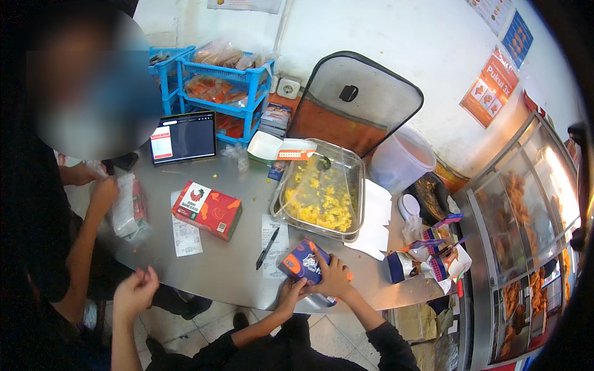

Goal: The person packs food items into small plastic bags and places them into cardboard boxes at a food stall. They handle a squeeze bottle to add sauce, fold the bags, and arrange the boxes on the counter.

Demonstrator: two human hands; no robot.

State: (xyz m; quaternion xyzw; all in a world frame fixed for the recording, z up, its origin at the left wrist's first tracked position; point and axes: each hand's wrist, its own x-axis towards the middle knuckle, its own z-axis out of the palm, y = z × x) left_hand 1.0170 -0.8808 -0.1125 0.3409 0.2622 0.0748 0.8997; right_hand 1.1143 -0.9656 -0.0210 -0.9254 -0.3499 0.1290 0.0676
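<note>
My left hand (291,294) holds the near left end of a small blue and orange cardboard food box (304,263). My right hand (332,277) lies over the box's right side, fingers spread across it. The box is at the table's near edge, tilted. Just behind it a printed receipt (274,232) lies flat with a black pen (267,249) across it. Left of these, a red and white cardboard box (211,206) rests on another receipt (187,236). A clear lidded container (357,227) of yellow food (320,197) stands beyond my hands.
At the left, a co-worker's hands (103,190) are near a plastic-wrapped package (130,204); another person's hand (136,290) is raised nearby. A tablet (185,137), blue racks (222,109) and plastic tub (401,160) stand behind. Opened boxes (429,266) and a fried-food display case (482,232) are right.
</note>
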